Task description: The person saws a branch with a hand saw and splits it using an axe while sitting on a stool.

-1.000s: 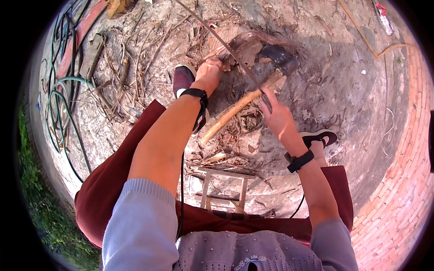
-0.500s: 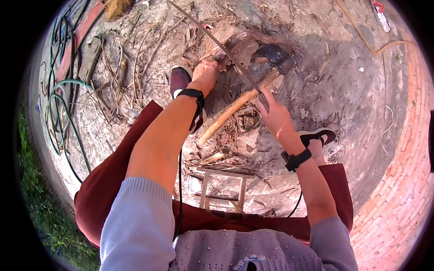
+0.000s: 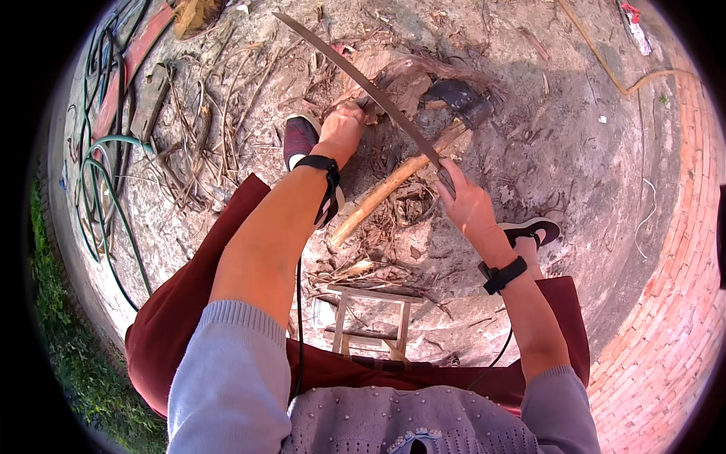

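In my right hand (image 3: 470, 204) is the dark grip of a long, narrow saw-like blade (image 3: 378, 98). Its brown blade slants up to the far left, ending in a point; I cannot make out teeth. My left hand (image 3: 344, 129) is closed near my left shoe, at the near side of a split, reddish-brown log (image 3: 412, 72). A small dark end shows beside its fingers, but what it grips is mostly hidden. The blade passes over the log, just right of that hand. Below lies an axe (image 3: 393, 185), its pale wooden handle slanting toward me and its dark head against the log.
Between my legs stands a small wooden stool frame (image 3: 370, 291). Bark scraps and twigs (image 3: 219, 113) litter the ground. Coiled green hoses (image 3: 98, 174) lie at the left, a wooden chunk (image 3: 198, 15) at the far left, and brick paving (image 3: 658, 333) at the right.
My right hand has shifted slightly right and toward me, drawing the blade with it. The blade has turned to show more of its flat side. My left hand stays nearly in place.
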`<state>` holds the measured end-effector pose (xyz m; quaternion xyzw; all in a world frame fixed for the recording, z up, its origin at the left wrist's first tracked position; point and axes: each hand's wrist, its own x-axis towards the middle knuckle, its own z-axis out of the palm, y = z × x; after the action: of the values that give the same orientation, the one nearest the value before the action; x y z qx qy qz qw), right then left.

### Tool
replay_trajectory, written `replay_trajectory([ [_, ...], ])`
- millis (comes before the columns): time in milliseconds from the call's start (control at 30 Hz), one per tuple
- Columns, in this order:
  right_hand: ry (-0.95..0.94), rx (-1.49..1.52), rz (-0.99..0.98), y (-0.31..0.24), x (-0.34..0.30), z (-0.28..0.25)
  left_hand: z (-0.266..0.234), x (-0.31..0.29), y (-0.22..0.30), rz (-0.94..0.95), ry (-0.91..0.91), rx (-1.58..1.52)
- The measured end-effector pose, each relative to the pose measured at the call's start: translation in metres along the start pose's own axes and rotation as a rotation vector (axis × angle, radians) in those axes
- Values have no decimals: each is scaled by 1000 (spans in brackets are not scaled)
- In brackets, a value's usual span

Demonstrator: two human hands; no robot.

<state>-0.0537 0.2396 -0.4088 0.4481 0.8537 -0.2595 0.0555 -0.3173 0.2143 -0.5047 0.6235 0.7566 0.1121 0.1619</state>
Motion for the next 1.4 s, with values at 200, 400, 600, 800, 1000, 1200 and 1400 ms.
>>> replay_trajectory([
  [200,-60,174,-73,-7,17,-2,18,2,-39,-43,-135,216],
  [400,-78,94,17,15,-40,-23,4,-3,-26,8,-39,153],
  [600,-137,188,-4,-45,41,-22,1,-3,-26,-85,-129,37],
  [800,-89,120,-21,-5,-40,-36,12,-6,-36,16,76,76],
  [1000,-25,209,32,-29,2,-7,24,-7,-15,-40,29,30],
  [1200,36,143,-103,7,-22,-20,27,-3,-39,25,220,124],
  [1400,39,164,-44,33,-27,-22,17,14,-3,52,146,79],
])
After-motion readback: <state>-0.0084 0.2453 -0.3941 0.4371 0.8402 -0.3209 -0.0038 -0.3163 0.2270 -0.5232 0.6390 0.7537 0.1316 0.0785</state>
